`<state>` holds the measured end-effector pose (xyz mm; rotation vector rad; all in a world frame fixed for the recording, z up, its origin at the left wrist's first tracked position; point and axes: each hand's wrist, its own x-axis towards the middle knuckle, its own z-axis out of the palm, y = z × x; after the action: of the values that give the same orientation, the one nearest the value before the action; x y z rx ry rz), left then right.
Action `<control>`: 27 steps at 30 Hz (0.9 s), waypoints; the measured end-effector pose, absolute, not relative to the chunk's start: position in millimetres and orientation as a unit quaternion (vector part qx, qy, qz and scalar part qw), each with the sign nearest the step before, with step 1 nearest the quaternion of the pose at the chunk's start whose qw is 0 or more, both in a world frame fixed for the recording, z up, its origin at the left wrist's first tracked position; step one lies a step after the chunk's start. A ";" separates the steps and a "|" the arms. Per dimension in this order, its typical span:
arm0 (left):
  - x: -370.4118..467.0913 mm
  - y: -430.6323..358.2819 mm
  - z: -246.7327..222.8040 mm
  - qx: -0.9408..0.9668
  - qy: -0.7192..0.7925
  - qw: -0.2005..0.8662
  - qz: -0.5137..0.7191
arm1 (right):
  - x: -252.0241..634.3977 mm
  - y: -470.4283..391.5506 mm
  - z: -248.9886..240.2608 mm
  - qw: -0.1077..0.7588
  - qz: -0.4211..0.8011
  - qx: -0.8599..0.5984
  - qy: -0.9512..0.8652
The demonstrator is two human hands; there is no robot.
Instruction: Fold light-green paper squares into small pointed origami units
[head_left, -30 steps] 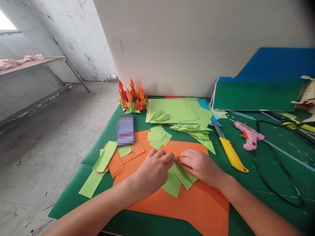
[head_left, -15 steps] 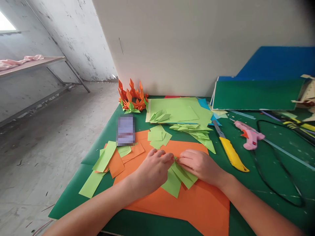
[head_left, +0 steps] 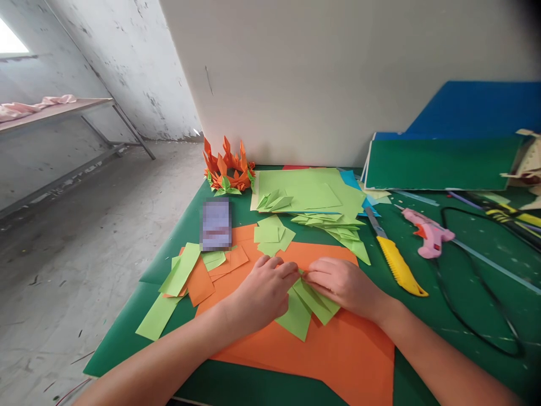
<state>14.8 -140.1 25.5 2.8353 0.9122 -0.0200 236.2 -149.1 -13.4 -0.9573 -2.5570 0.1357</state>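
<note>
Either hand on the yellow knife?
No, the yellow knife lies on the green table, with a visible gap between it and the right hand.

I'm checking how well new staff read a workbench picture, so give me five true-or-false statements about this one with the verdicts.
1. The left hand and right hand come together at a piece of small green paper. True.
2. The pink glue gun lies left of the yellow cutter in the view. False: it lies to the right.
3. A large orange sheet lies beneath both hands. True.
4. The right hand is gripping the yellow cutter. False: its fingers are at the small green paper; the cutter lies on the green tabletop.
5. The orange-and-green folded ring stands beyond both hands, at the far side of the tabletop. True.
</note>
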 end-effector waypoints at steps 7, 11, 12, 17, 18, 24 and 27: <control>15.1 -138.6 27.0 0.950 0.302 0.085 -0.011 | 236.2 -149.5 -13.6 0.203 0.042 -0.342 -0.917; 14.6 -138.9 26.9 0.950 0.301 0.078 -0.006 | 236.4 -149.0 -14.4 0.201 0.033 -0.338 -0.919; 14.6 -138.8 27.0 0.951 0.301 0.078 -0.007 | 236.5 -148.8 -14.6 0.202 0.031 -0.336 -0.919; 15.0 -137.0 27.3 0.949 0.300 0.093 -0.011 | 237.4 -148.2 -13.6 0.202 0.037 -0.329 -0.922; 15.1 -136.5 26.8 0.948 0.301 0.100 -0.011 | 237.5 -148.1 -13.1 0.201 0.039 -0.329 -0.922; 16.0 -134.9 21.6 0.947 0.304 0.101 -0.006 | 236.9 -148.1 -12.2 0.200 0.050 -0.335 -0.919; 17.1 -134.9 22.5 0.948 0.303 0.096 -0.015 | 237.2 -148.6 -13.6 0.204 0.058 -0.341 -0.916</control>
<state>17.1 -134.9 22.5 2.8088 0.8962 -0.0437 237.2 -148.6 -13.6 -0.9519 -2.5551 0.1614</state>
